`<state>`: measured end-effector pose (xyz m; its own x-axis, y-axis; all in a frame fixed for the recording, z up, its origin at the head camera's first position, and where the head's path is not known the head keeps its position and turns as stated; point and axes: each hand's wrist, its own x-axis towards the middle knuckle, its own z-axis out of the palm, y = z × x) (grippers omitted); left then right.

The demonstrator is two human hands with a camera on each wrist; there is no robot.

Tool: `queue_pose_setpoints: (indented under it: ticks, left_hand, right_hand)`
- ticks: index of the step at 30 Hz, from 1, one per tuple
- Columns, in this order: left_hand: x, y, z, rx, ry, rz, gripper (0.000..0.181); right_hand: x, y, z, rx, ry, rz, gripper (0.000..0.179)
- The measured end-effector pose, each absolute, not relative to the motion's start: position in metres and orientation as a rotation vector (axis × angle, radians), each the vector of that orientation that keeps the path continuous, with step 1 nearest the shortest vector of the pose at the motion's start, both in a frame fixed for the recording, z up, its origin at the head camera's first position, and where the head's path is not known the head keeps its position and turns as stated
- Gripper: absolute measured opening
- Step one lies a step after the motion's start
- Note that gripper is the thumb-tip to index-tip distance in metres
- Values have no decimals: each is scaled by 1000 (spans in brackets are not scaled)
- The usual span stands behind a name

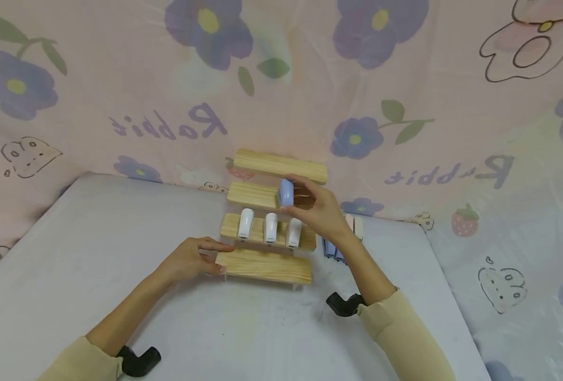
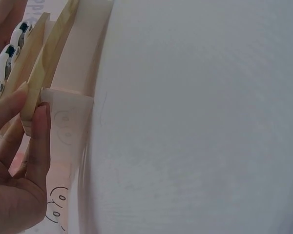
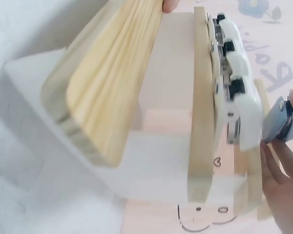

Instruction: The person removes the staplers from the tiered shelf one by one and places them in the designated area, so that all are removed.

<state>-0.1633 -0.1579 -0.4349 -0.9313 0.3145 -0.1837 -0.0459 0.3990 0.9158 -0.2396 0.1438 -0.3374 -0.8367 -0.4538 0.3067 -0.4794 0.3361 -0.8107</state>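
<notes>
My right hand (image 1: 316,203) pinches a small blue-purple stapler (image 1: 286,193) between thumb and fingers, at the second step from the top of a wooden display rack. In the right wrist view the stapler (image 3: 282,122) is beside the rack's boards. Three white staplers (image 1: 270,227) stand in a row on the step below. With its fingers and thumb, my left hand (image 1: 186,260) grips the left end of the lowest board (image 1: 264,266). The left wrist view shows its fingers on both faces of that board (image 2: 51,53).
More blue-purple staplers (image 1: 330,248), with pale pink and cream ones beside them, are on the white table (image 1: 157,222) right of the rack, partly behind my right forearm. The top board (image 1: 281,165) stands close to the flower-printed cloth (image 1: 281,106) at the back.
</notes>
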Motion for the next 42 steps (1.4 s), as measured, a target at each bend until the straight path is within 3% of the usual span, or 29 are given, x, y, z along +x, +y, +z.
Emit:
queue_pose_setpoints:
  ticks: [8,29,42]
  left_hand:
    - [-163,-158,-435,230,2324,1551,51]
    - [-163,-158,-436,204,2316,1547,52]
    - [-163,-158,-437,215,2297,1566,52]
  right_hand:
    - [-216,155,-313,819,-2621,1503,65]
    - [-225,218,-348,784,-2598,1307,68]
    - [-195,234,-334,719,-2637,1220,63]
